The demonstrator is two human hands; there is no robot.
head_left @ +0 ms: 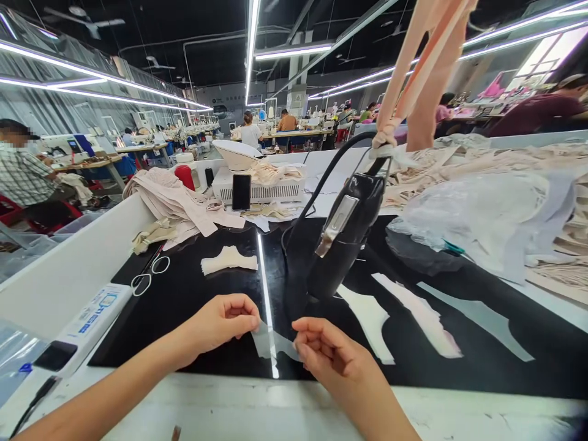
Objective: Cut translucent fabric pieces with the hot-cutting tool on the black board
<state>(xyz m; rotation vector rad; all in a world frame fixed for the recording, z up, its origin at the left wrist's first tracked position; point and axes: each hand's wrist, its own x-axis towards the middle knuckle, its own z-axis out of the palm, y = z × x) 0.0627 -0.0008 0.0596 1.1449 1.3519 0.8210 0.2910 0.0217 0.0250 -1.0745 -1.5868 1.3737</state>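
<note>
Translucent cutout [282, 347] spans the gap between both hands in the head view, over the near part of a black mat [151, 318]; the left hand [232, 318] has thumb and forefinger pinched together on its upper left corner; the right hand [337, 361] has its fingers curled at the other end, though I cannot tell how firmly they grip; a black corded tool [346, 236] hangs just beyond, tied up with peach fabric strips [418, 79]; right of it lie a cream cutout [370, 318], a pinkish one [420, 315] and another translucent one [482, 315], spaced apart; far left on the mat rests a cream fabric piece [229, 261], with white-handled scissors [149, 274] near the left edge.
</note>
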